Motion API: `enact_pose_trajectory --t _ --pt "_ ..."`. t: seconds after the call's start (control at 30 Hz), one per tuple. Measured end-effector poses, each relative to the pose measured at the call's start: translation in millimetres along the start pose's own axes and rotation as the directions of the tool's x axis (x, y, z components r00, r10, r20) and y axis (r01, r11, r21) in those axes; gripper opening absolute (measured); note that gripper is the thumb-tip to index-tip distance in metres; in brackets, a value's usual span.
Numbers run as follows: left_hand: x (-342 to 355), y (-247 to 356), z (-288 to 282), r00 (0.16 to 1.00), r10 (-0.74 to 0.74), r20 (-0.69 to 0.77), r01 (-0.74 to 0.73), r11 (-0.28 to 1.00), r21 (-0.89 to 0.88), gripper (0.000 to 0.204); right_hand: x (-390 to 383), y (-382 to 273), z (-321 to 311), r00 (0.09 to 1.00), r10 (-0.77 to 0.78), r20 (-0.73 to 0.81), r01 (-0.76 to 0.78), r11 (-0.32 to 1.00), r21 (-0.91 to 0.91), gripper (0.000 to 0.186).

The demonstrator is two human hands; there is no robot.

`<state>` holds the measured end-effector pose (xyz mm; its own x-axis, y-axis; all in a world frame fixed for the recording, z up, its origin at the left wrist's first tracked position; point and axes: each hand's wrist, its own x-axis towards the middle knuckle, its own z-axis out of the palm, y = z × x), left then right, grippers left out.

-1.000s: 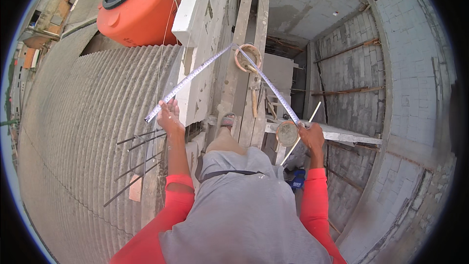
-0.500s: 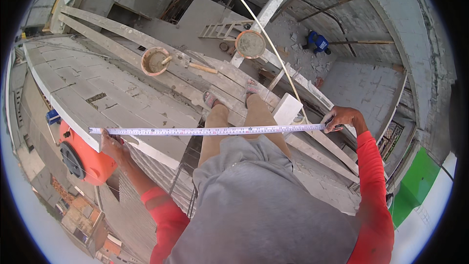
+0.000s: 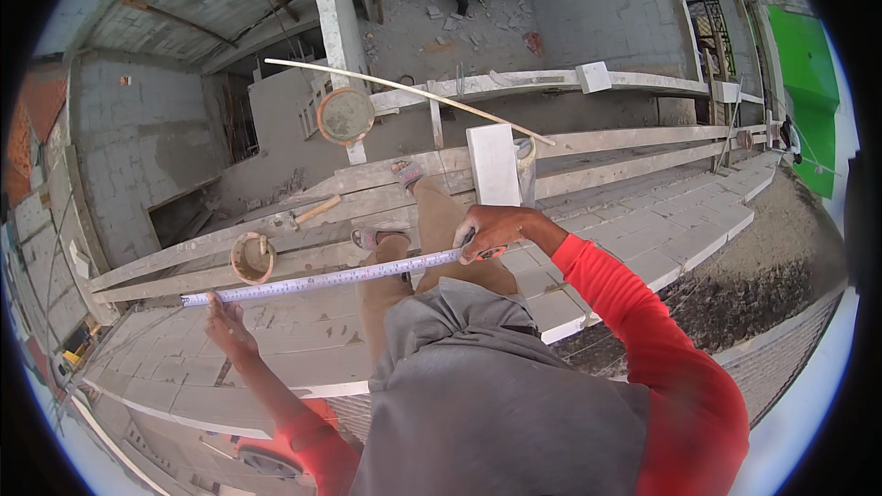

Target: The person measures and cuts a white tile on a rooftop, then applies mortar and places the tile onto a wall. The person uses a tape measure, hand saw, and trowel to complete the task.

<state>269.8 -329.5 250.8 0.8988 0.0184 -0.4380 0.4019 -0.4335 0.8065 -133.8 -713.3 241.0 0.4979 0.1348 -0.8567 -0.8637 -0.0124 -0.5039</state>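
The tape (image 3: 340,276) is stretched straight above the legs (image 3: 447,209), between left grip (image 3: 231,329) and right grip (image 3: 491,231). The left one pinches it near the free end; the right one is closed around the other end. Its long axis rises slightly toward the right. The white block (image 3: 493,165) lies just beyond right grip, the nearer one.

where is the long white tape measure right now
In the head view, the long white tape measure stretches from left of centre to the middle, between the left hand and the right hand, crossing over the tan trousers.
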Motion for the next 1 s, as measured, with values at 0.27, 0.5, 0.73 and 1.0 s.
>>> enact_pose_trajectory --t 0.27,0.5,0.73,1.0 --pt "-143.9 -33.5 157.2 0.675 -0.138 0.725 -0.027 0.977 0.212 0.032 66.5 -49.6 83.2 0.915 -0.263 -0.306 0.382 0.809 0.448 0.043" --pt "-189.3 -41.3 183.1 0.502 -0.272 0.821 0.411 0.91 0.05 0.066 65.1 -60.2 124.0 0.695 -0.032 -0.718 0.402 0.845 0.352 0.077" --pt "-227.8 -36.0 211.4 0.172 -0.182 0.968 0.641 0.767 0.03 0.083 48.3 -52.0 147.2 0.575 0.167 -0.801 0.444 0.759 0.476 0.071" --pt "-217.5 -86.2 262.6 0.272 -0.304 0.913 0.364 0.911 0.194 0.065 26.3 -8.0 149.3 0.55 0.134 -0.824 0.543 0.693 0.475 0.068"
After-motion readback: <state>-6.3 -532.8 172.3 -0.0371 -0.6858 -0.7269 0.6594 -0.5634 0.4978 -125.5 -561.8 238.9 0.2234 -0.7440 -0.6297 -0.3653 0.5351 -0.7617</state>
